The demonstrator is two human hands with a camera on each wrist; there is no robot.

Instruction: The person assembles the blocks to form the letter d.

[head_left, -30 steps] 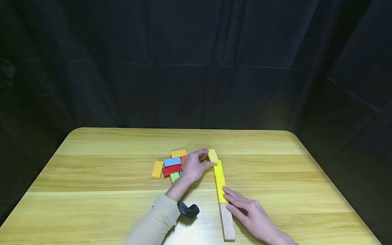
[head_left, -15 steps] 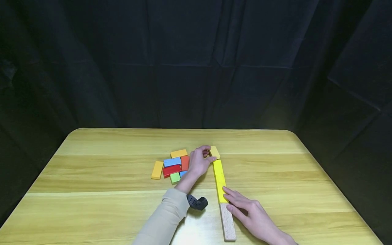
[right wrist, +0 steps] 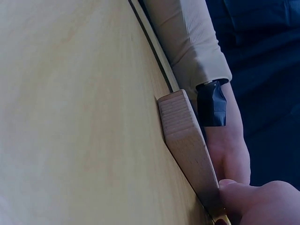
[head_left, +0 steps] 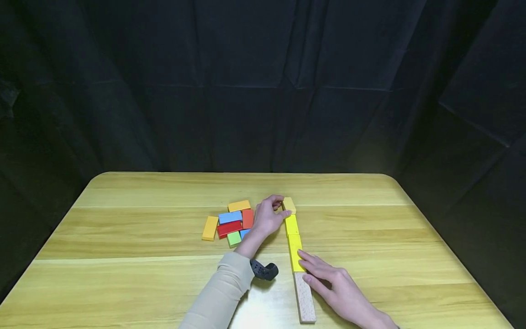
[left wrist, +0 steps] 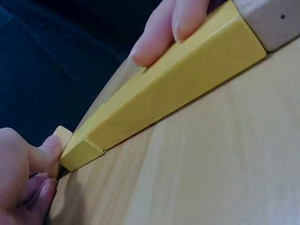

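In the head view, my left hand [head_left: 268, 220] pinches a pale yellow block [head_left: 289, 205] between thumb and fingers. That block sits at the far end of a row, right against a short bright yellow block [head_left: 291, 224]. Nearer come a longer yellow block [head_left: 295, 252] and a speckled, pale wooden block [head_left: 304, 299], end to end. My right hand [head_left: 334, 285] rests along the row's right side, fingers relaxed and touching the longer yellow block. Its thumb lies by the wooden block [right wrist: 185, 150] in the right wrist view. The left wrist view shows the left thumb on the pale yellow block [left wrist: 62, 134].
Left of the row lies a cluster of blocks: a red block [head_left: 229, 228], a blue block [head_left: 230, 217], an orange-red block [head_left: 248, 219], a green block [head_left: 234, 238] and others. An orange block [head_left: 210, 228] lies at its left. A dark curtain [head_left: 263, 87] hangs behind the wooden table [head_left: 135, 219].
My left hand has moved slightly away and right, taking the pale yellow block from over the short yellow block to the row's far end and against it. The right hand stays in place.
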